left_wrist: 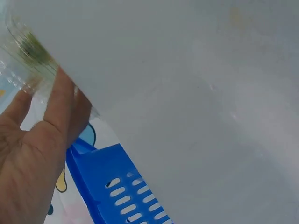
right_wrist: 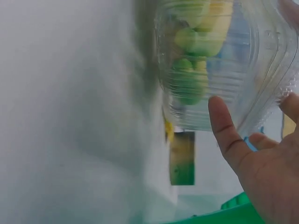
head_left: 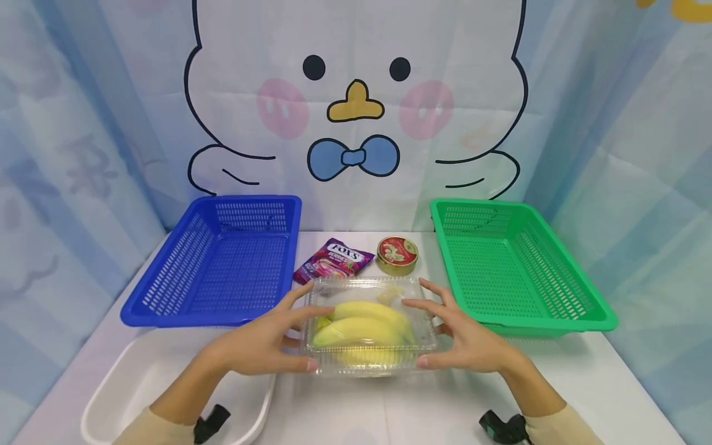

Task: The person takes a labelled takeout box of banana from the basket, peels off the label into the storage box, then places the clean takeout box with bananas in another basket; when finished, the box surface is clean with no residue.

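Note:
A clear plastic clamshell box (head_left: 364,358) with a lid is held between both hands in the middle of the head view. Yellow bananas (head_left: 361,332) lie inside it; the right wrist view shows greenish fruit ends (right_wrist: 189,79) through its wall. My left hand (head_left: 267,340) grips the box's left side, thumb at the near corner and fingers along the far part. On the opposite side my right hand (head_left: 464,337) grips likewise, its fingers spread over the edge. In the right wrist view the box appears slightly above the white table.
At left stands a blue basket (head_left: 210,322), partly over a white tub (head_left: 91,405). A green basket (head_left: 556,326) stands at right. Behind the box lie a purple FOX'S candy bag (head_left: 336,261) and a round red-and-gold tin (head_left: 397,254). Curtains (head_left: 356,204) enclose the white table (head_left: 434,417).

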A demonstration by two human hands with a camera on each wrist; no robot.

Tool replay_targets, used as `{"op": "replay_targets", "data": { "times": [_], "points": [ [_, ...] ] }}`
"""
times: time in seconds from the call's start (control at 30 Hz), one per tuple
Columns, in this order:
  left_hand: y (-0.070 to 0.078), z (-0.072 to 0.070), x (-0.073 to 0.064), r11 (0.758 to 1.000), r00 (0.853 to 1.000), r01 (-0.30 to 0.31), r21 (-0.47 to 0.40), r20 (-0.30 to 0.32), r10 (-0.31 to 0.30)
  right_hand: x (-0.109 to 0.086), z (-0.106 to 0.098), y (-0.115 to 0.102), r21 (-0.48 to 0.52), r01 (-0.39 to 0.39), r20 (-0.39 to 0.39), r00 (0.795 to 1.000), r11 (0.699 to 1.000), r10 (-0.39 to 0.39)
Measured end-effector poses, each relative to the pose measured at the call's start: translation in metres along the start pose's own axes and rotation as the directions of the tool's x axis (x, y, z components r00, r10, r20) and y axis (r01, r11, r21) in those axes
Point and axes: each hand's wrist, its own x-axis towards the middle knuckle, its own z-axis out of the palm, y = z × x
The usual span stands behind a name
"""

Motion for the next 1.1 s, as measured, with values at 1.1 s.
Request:
{"op": "replay_targets", "data": {
  "times": [1.1],
  "points": [
    [0.025, -0.038, 0.005, 0.985, 0.953, -0.032, 0.172, -0.291, 0.082, 0.049, -0.033, -0.031, -0.019, 0.107, -0.066, 0.992, 0.994, -0.108]
  ]
}}
